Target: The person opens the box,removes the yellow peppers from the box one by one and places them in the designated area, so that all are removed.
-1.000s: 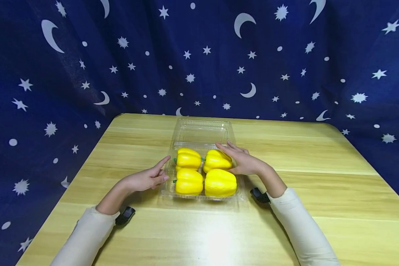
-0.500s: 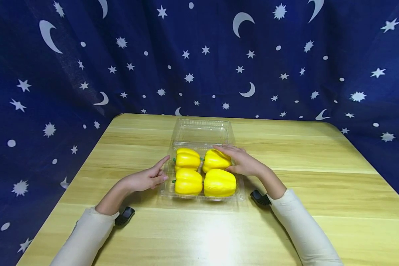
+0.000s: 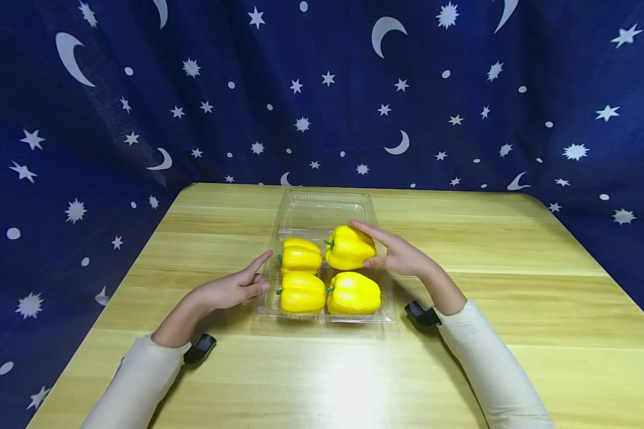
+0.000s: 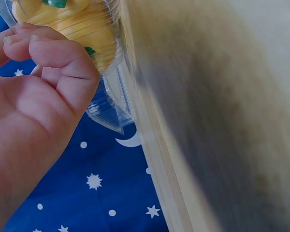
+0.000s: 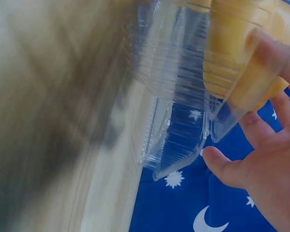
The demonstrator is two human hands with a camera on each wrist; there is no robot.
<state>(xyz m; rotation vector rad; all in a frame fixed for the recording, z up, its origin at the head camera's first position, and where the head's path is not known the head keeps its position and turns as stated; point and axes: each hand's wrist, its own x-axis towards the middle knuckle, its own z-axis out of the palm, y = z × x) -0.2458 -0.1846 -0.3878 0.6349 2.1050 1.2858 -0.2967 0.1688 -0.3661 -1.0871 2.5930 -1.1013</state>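
Observation:
Several yellow bell peppers with green stems are in a clear plastic clamshell container (image 3: 322, 316), whose lid (image 3: 327, 211) lies back, away from the person. My right hand (image 3: 405, 253) grips the far right bell pepper (image 3: 349, 247), fingers over its top and thumb low on its right side. That pepper is raised a little above its place. In front of it sits the near right bell pepper (image 3: 354, 294). My left hand (image 3: 231, 290) is at the container's left edge, index finger stretched along the rim. In the left wrist view its other fingers (image 4: 63, 63) bend loosely beside the clear wall.
The far left bell pepper (image 3: 300, 255) and near left bell pepper (image 3: 302, 292) sit in the container's left half. A wooden table (image 3: 494, 268) bears the container. Behind it hangs a dark blue curtain (image 3: 322, 155) with moons and stars. Each wrist wears a black camera (image 3: 200, 348).
My right hand has closed on the far right bell pepper and raised it slightly, tilting its stem side up. The left hand stays at the container's edge.

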